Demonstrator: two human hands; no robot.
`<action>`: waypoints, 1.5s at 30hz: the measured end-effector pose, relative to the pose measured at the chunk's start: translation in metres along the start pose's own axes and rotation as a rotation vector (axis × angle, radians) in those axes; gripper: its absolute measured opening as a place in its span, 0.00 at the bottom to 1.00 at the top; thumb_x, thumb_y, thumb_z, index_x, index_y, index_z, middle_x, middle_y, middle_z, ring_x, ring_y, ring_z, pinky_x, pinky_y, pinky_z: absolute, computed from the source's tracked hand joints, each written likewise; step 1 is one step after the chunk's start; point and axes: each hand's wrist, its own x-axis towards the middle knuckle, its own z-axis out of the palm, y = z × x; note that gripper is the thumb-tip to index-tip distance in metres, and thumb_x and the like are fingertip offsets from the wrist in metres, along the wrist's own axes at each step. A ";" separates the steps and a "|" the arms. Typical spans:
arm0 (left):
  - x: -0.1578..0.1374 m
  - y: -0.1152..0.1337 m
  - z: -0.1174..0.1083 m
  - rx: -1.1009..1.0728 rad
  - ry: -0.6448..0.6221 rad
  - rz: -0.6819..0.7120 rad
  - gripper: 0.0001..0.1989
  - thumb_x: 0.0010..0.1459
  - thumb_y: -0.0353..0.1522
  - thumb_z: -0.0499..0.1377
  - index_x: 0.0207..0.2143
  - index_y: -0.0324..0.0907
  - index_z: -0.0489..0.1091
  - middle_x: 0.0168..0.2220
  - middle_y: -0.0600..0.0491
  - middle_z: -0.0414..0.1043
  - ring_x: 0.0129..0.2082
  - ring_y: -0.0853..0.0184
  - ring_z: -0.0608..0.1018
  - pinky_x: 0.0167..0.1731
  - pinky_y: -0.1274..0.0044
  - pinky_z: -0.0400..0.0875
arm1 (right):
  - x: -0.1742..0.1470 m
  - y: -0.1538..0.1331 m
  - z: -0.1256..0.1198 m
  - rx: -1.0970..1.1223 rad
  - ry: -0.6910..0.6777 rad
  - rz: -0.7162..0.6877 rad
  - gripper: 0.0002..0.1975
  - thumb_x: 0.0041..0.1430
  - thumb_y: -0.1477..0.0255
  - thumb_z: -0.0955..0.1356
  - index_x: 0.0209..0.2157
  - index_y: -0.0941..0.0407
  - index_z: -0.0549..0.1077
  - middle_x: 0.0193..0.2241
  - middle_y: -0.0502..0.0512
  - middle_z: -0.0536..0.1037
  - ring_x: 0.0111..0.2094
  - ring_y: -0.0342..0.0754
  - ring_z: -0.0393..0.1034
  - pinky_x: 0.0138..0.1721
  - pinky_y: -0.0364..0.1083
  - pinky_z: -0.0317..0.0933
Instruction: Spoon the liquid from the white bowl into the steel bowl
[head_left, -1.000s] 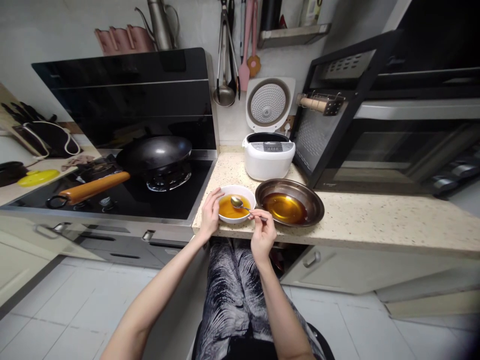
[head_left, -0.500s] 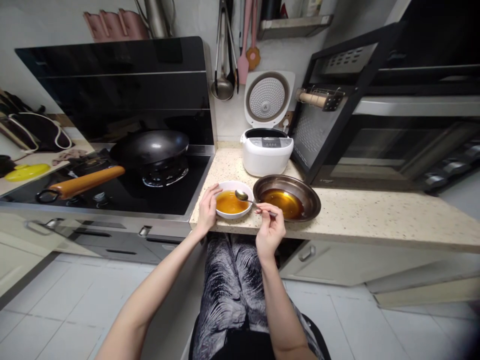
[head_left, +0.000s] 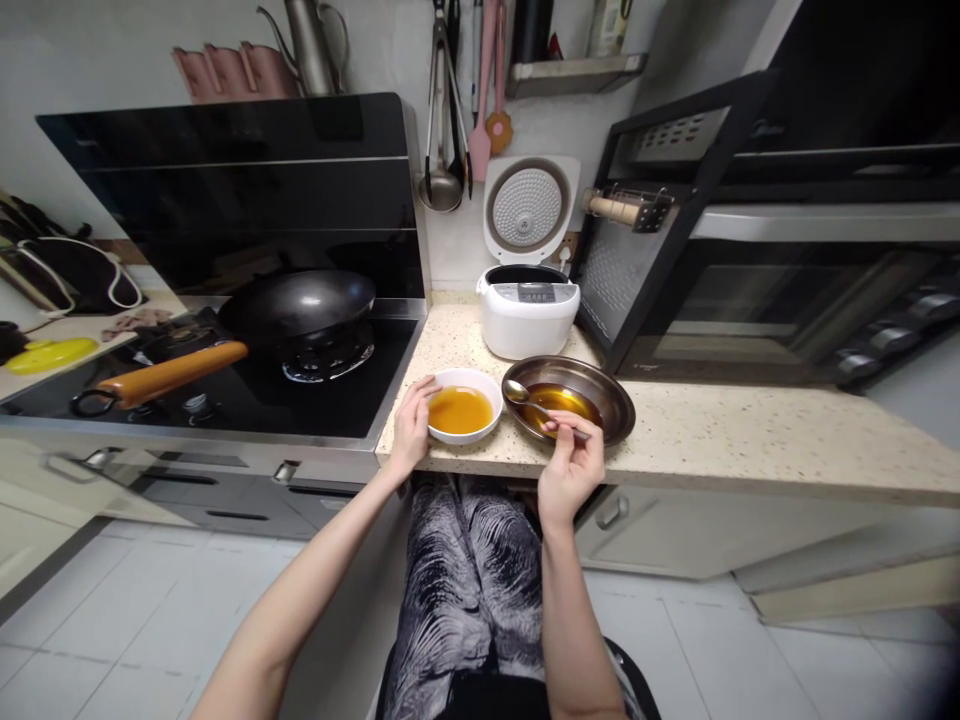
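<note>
My left hand (head_left: 412, 422) grips the left rim of a white bowl (head_left: 465, 437) that stands near the counter's front edge. Amber liquid (head_left: 459, 410) fills part of this bowl. Pinched in my right hand (head_left: 571, 470) is a metal spoon (head_left: 517, 392), its head over the left rim of a dark metal bowl (head_left: 619, 410). That bowl also holds amber liquid and sits just right of the white one. Whether the spoon carries any liquid I cannot tell.
Behind the bowls stands a white rice cooker (head_left: 529, 315) with its lid raised. On the left, a black wok (head_left: 300, 300) rests on the stove, its wooden handle (head_left: 172, 372) pointing towards me. A large oven (head_left: 765, 310) occupies the right side.
My right hand has moved right with the spoon, from above the white bowl to above the dark metal bowl. My left hand stays on the white bowl.
</note>
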 end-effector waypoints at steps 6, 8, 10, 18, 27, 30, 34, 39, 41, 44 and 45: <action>0.000 -0.001 0.000 0.004 0.004 0.000 0.25 0.73 0.42 0.44 0.48 0.40 0.77 0.59 0.41 0.74 0.61 0.55 0.74 0.64 0.59 0.65 | 0.004 0.011 -0.012 -0.076 -0.006 -0.012 0.08 0.69 0.66 0.66 0.38 0.55 0.73 0.37 0.55 0.78 0.35 0.45 0.75 0.40 0.48 0.72; 0.000 -0.001 0.000 0.000 0.008 0.002 0.25 0.73 0.42 0.44 0.48 0.40 0.77 0.58 0.41 0.74 0.61 0.55 0.74 0.64 0.59 0.65 | 0.006 0.013 -0.016 -0.126 -0.047 -0.026 0.09 0.70 0.66 0.65 0.38 0.55 0.73 0.37 0.55 0.79 0.36 0.46 0.75 0.42 0.48 0.72; 0.000 -0.001 0.000 -0.004 0.007 0.005 0.24 0.73 0.42 0.44 0.48 0.40 0.77 0.58 0.41 0.74 0.61 0.55 0.74 0.64 0.59 0.65 | 0.008 0.014 -0.019 -0.176 -0.106 -0.054 0.09 0.70 0.67 0.64 0.37 0.55 0.73 0.37 0.55 0.79 0.37 0.47 0.76 0.44 0.49 0.71; 0.000 -0.002 0.000 -0.005 0.007 0.003 0.25 0.73 0.43 0.44 0.47 0.40 0.78 0.58 0.41 0.74 0.61 0.54 0.75 0.64 0.58 0.65 | 0.016 0.018 -0.029 -0.335 -0.335 -0.280 0.09 0.71 0.75 0.61 0.40 0.54 0.73 0.39 0.57 0.80 0.44 0.50 0.76 0.48 0.51 0.69; 0.000 -0.003 0.001 -0.012 -0.001 0.003 0.25 0.73 0.42 0.44 0.48 0.40 0.77 0.58 0.41 0.74 0.61 0.55 0.75 0.64 0.59 0.65 | 0.019 0.024 -0.033 -0.366 -0.528 -0.408 0.13 0.69 0.78 0.60 0.44 0.54 0.75 0.41 0.59 0.80 0.45 0.53 0.73 0.47 0.54 0.69; 0.000 -0.003 0.002 -0.013 0.004 0.004 0.24 0.73 0.42 0.44 0.48 0.40 0.77 0.58 0.41 0.74 0.60 0.55 0.75 0.64 0.58 0.66 | 0.019 0.026 -0.033 -0.366 -0.518 -0.416 0.13 0.69 0.79 0.60 0.45 0.53 0.75 0.41 0.59 0.80 0.44 0.53 0.73 0.46 0.55 0.70; 0.000 -0.005 0.003 -0.005 0.008 0.006 0.24 0.73 0.41 0.44 0.48 0.41 0.78 0.58 0.42 0.74 0.60 0.55 0.75 0.63 0.58 0.66 | 0.019 0.029 -0.032 -0.353 -0.482 -0.432 0.14 0.68 0.79 0.61 0.46 0.53 0.75 0.40 0.58 0.80 0.44 0.53 0.74 0.46 0.55 0.70; -0.001 -0.005 0.003 -0.007 0.009 0.008 0.24 0.73 0.41 0.44 0.48 0.40 0.78 0.58 0.41 0.74 0.60 0.55 0.75 0.64 0.58 0.66 | 0.017 0.028 -0.029 -0.335 -0.423 -0.450 0.12 0.68 0.79 0.62 0.44 0.53 0.74 0.39 0.58 0.81 0.44 0.51 0.75 0.46 0.53 0.70; -0.001 -0.005 0.003 -0.007 0.008 0.006 0.24 0.73 0.41 0.44 0.48 0.40 0.77 0.58 0.42 0.74 0.61 0.55 0.75 0.64 0.58 0.66 | 0.014 0.025 -0.026 -0.300 -0.334 -0.434 0.10 0.69 0.78 0.63 0.42 0.53 0.74 0.38 0.57 0.80 0.43 0.51 0.76 0.46 0.53 0.70; -0.001 -0.005 0.003 -0.014 0.008 0.009 0.24 0.73 0.40 0.44 0.48 0.39 0.77 0.58 0.41 0.74 0.60 0.55 0.75 0.63 0.58 0.66 | 0.006 0.018 -0.020 -0.192 -0.193 -0.352 0.07 0.69 0.75 0.64 0.40 0.53 0.73 0.38 0.56 0.80 0.42 0.50 0.77 0.46 0.53 0.71; -0.001 -0.005 0.003 -0.017 0.010 0.011 0.24 0.73 0.39 0.44 0.48 0.39 0.77 0.58 0.40 0.74 0.60 0.55 0.75 0.63 0.58 0.66 | 0.002 0.016 -0.017 -0.143 -0.164 -0.321 0.06 0.70 0.74 0.64 0.40 0.53 0.73 0.38 0.56 0.80 0.42 0.50 0.77 0.46 0.52 0.72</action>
